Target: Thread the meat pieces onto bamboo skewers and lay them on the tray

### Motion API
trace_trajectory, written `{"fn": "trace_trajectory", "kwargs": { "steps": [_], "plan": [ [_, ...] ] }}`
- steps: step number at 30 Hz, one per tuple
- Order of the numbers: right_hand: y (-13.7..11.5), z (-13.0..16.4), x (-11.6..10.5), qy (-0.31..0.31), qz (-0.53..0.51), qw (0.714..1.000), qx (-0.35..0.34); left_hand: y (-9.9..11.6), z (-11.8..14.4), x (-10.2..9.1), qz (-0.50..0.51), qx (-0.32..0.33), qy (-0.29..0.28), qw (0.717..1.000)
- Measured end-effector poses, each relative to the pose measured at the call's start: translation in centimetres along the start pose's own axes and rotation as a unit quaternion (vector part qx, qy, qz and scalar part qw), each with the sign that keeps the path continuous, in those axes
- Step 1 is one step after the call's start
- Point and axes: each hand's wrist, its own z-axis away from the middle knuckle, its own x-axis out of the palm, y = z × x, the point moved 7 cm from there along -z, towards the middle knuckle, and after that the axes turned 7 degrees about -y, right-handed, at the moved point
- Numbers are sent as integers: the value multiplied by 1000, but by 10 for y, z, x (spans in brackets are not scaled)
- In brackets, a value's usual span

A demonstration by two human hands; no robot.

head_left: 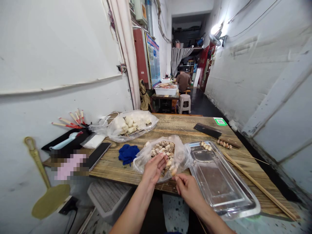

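While the right hand pinches a skewer | left hand half-curled over bagged pieces, grip unclear

Wooden tabletop: it runs under and out past my left hand and my right hand, its planks bare in places.
Open plastic bag: rests right by my fingers, reaching just beyond them.
Metal tray: flat on the wood, just right of my right hand.
Thin wooden sticks: bundled, right of the tray from me.
Cleaver: beyond my right hand, past the tray.
Green card: farther out that way.
Blue cloth: crumpled, left of my left hand.
Second bag: beyond the cloth from me.
Dark flat slab: farther left of my grip.
White packet: just past that slab.
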Motion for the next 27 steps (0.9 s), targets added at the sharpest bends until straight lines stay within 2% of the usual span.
{"fn": "trace_trajectory", "kwargs": {
  "steps": [17, 27],
  "plan": [
    [-1, -2, -4, 45, 88, 994, -36, 0, 2, 0, -27, 2, 33, 999],
    [5, -3, 2, 53, 88, 994, -44, 0, 3, -3, -34, 13, 44, 998]
  ]
}}
